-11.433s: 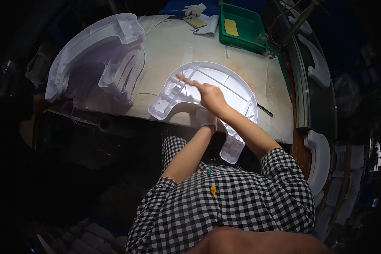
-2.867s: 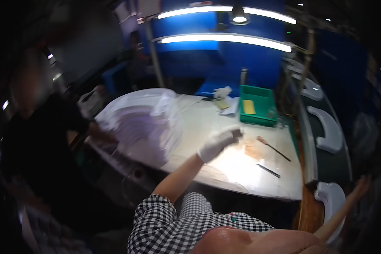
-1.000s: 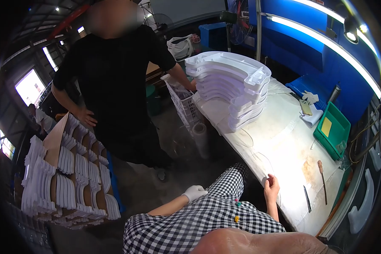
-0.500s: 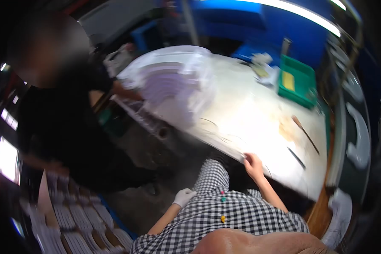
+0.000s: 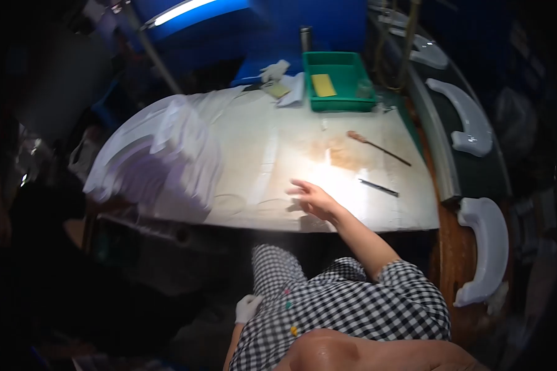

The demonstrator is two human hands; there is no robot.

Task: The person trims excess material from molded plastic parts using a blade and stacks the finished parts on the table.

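Note:
My right hand (image 5: pixel 312 201), bare, hovers over the near middle of the white-covered table (image 5: pixel 247 167). Its fingers are spread and hold nothing. My left hand (image 5: pixel 247 308), in a white glove, rests against my checkered clothing below the table edge; its fingers are mostly hidden. To the right of my right hand lies a slim black tool (image 5: pixel 379 187). Farther back is a tool with a wooden handle and a long thin dark shaft (image 5: pixel 377 147). A stack of white curved plastic parts (image 5: pixel 173 133) stands on the table's left side.
At the back sits a green tray (image 5: pixel 341 105) holding a yellow pad (image 5: pixel 323 85). Left of it lie a white glove (image 5: pixel 275 71) and papers. White curved parts (image 5: pixel 486 253) line the belt and wooden ledge at right. A dark-clad person is at the left.
My right hand has left the table's near edge and moved over its surface, fingers now spread. My left hand still rests on my clothing. The view has swung to the right.

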